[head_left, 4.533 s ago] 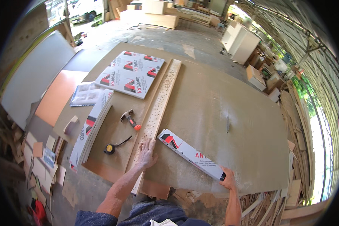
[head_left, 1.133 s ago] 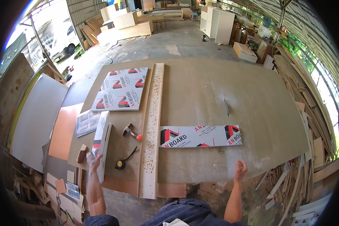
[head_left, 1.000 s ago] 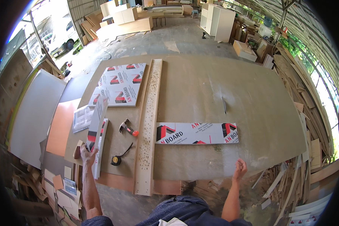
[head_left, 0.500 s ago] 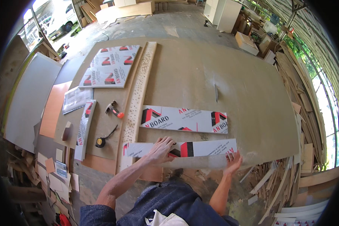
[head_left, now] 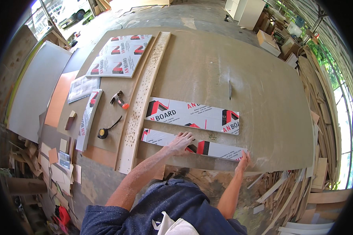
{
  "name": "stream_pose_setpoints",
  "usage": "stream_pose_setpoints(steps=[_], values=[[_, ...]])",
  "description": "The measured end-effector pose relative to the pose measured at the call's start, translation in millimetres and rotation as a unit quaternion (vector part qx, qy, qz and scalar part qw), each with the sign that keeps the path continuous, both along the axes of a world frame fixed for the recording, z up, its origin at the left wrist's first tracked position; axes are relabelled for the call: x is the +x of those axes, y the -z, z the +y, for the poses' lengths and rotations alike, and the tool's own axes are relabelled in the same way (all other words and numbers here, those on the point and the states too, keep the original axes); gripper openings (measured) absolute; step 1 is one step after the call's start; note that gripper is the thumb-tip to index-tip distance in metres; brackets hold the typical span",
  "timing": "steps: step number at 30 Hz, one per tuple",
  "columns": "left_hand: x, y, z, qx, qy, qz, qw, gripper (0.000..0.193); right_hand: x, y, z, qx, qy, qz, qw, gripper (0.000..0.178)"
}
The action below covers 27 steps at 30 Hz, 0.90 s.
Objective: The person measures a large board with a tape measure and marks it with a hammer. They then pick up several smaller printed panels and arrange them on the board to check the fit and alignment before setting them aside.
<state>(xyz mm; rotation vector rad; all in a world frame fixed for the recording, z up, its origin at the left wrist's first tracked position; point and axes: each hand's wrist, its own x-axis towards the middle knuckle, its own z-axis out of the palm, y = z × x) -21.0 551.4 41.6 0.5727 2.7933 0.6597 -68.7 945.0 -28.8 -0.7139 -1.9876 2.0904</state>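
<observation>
A narrow printed board strip point(head_left: 161, 138) lies slightly slanted on the big brown worktable, its right end nearer me. My left hand point(head_left: 180, 144) rests across its middle, fingers curled over the far edge. At the strip's right end, my right hand point(head_left: 243, 161) has its fingers closed round the corner. Just beyond lies a wider printed board point(head_left: 192, 115), nearly parallel, with a thin gap between. The left ends of both pieces are close to a long, pale wooden plank point(head_left: 145, 102) dotted with dark marks.
Left of the plank are a claw hammer point(head_left: 119, 100), a tape measure point(head_left: 102, 133), another narrow board point(head_left: 89, 119) and a large printed panel point(head_left: 121, 55). A thin pointed tool point(head_left: 230, 90) sits on the worktable point(head_left: 270, 105). Wood offcuts point(head_left: 286, 192) pile up at the right.
The narrow strip has shifted right, off the plank, and away from the table's near edge, turning slightly. My right hand has closed on its end. The whole view has shifted slightly.
</observation>
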Motion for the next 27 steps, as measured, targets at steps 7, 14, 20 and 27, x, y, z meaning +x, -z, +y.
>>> stream_pose_setpoints(steps=[7,14,20,27], values=[[0.8,7.2,-19.5,-0.026,-0.041,-0.01,0.999,0.082,-25.6,-17.8,-25.3,0.228,-0.12,0.001,0.966,0.044],[1.0,-1.7,-26.6,-0.018,-0.051,0.003,0.999,0.086,-33.4,6.2,-14.6,0.126,-0.101,0.005,0.987,0.036],[-22.2,-29.7,-33.6,-0.022,-0.093,0.046,0.994,0.094,-52.8,-4.1,-32.7,0.155,-0.087,0.026,0.984,0.034],[-13.5,-3.8,-32.6,-0.032,-0.164,0.072,0.983,0.086,-56.7,14.3,-39.1,0.181,-0.102,0.077,0.975,0.032]])
